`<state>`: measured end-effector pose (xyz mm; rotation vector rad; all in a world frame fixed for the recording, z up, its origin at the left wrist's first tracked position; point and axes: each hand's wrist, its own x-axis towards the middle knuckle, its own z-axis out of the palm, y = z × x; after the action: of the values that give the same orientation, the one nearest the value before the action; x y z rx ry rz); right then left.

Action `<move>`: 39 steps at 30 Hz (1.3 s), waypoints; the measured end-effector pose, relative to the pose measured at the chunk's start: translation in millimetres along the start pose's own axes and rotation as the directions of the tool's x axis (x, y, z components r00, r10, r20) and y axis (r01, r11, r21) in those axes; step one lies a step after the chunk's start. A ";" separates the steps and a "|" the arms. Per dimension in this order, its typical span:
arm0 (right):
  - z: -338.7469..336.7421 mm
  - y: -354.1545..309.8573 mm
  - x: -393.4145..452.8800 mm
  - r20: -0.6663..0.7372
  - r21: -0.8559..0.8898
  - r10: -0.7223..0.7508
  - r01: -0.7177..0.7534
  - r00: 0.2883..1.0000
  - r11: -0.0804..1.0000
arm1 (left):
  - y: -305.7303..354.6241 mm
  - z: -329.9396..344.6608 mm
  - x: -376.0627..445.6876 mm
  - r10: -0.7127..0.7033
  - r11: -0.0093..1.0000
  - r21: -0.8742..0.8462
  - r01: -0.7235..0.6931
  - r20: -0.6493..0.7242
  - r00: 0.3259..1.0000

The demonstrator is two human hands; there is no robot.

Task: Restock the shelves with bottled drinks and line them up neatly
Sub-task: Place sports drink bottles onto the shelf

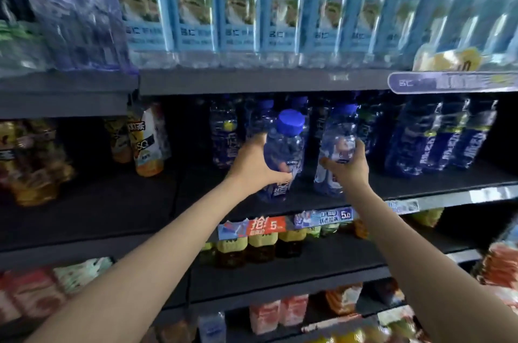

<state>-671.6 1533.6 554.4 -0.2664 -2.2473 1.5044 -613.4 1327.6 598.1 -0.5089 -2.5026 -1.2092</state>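
My left hand [256, 164] grips a clear bottle with a blue cap and dark blue label [284, 146], upright near the front of the dark middle shelf [392, 182]. My right hand [349, 164] grips a second blue-capped bottle [336, 135] just to its right, also upright on that shelf. Behind both stand more blue-capped bottles [224, 135], partly hidden in shadow. A row of the same blue-labelled bottles [437, 140] fills the shelf's right side.
Large water bottles with pale blue labels [238, 11] line the shelf above. Orange and yellow drinks [145, 140] stand at the left of the middle shelf, with a bare dark stretch beside them. Price tags [280, 223] hang on the shelf edge; yellow-capped bottles [260, 244] fill the shelf below.
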 end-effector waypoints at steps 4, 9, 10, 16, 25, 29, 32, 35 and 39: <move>-13.3 5.0 31.5 0.184 -0.314 0.046 0.014 0.982 0.949 | 1.5 25.1 17.5 -0.096 0.995 0.002 0.096 -0.021 0.995; -10.3 12.6 40.7 0.236 -0.442 0.021 0.088 0.971 0.893 | -7.9 42.0 38.7 -0.192 0.981 -0.009 0.191 -0.045 0.980; -4.0 12.7 44.1 0.208 -0.429 0.011 0.081 0.978 0.900 | -7.7 43.1 40.5 -0.196 0.981 -0.002 0.196 -0.054 0.979; 26.9 11.6 78.3 0.205 -0.281 0.050 0.010 0.977 0.960 | -14.9 48.3 38.4 -0.263 0.959 0.106 0.263 -0.015 0.965; -1.6 18.8 47.6 0.634 0.214 -0.028 -0.140 0.773 0.967 | -18.4 74.2 44.9 -0.236 0.967 0.094 0.237 -0.017 0.972; -18.4 22.8 31.1 0.688 0.125 -0.098 0.016 0.720 0.992 | -5.4 98.0 60.6 -0.182 0.976 0.116 0.182 -0.010 0.983; -17.8 30.1 34.8 0.450 -0.032 -0.107 0.135 0.887 0.990 | 1.8 113.9 71.3 -0.144 0.978 0.151 0.144 -0.011 0.990; -14.7 37.0 43.7 0.282 -0.124 -0.104 0.144 0.954 0.982 | 1.0 120.6 72.7 -0.108 0.968 0.226 0.106 -0.002 0.994; -4.4 37.6 64.8 0.117 -0.183 -0.004 0.026 0.993 0.983 | -13.5 114.9 54.4 -0.053 0.942 0.331 0.053 -0.010 0.999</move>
<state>-730.2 1577.0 536.7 -0.2205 -2.4797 1.3364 -682.0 1420.8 543.9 -0.3542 -2.6584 -0.7759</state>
